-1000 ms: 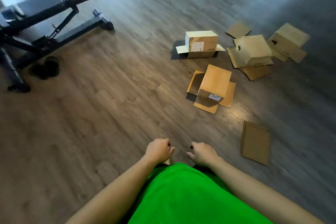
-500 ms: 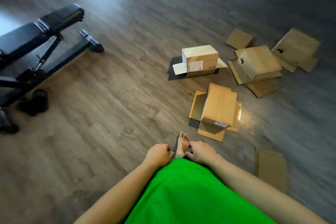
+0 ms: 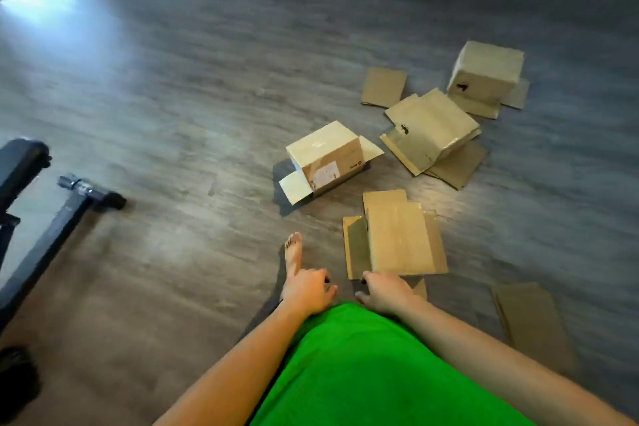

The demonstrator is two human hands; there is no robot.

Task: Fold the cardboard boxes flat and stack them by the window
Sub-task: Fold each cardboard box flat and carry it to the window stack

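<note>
While viewed from head height, looked down on a grey-brown wood-plank floor [image 3: 173, 121] scattered with brown cardboard boxes. Held both hands low over a bright green garment [image 3: 363, 367], close together but apart. Kept the left hand [image 3: 307, 290] loosely curled, fingers bent inward and holding nothing, with a bare foot [image 3: 293, 252] showing just beyond its knuckles. Kept the right hand [image 3: 383, 292] with fingers bent downward and slightly parted, gripping nothing; whether the fingertips touched cardboard could not be told.

Just beyond the right fingertips, lay the nearest brown box [image 3: 397, 239] with its flaps splayed open on the floor. Farther ahead of the left fingers, stood a pale brown box with a white label [image 3: 328, 157], flaps open at both ends. Well beyond the right fingers, sat a tilted box with open flaps [image 3: 432, 130] on loose cardboard, then a still-upright box [image 3: 487, 71] farthest off, with a small flat cardboard piece [image 3: 383, 86] to the left of those two. To the right of the right hand, lay a flattened brown cardboard sheet [image 3: 529, 318], blurred.

Far to the left of the left hand, showed part of a black weight bench frame [image 3: 69, 207].
</note>
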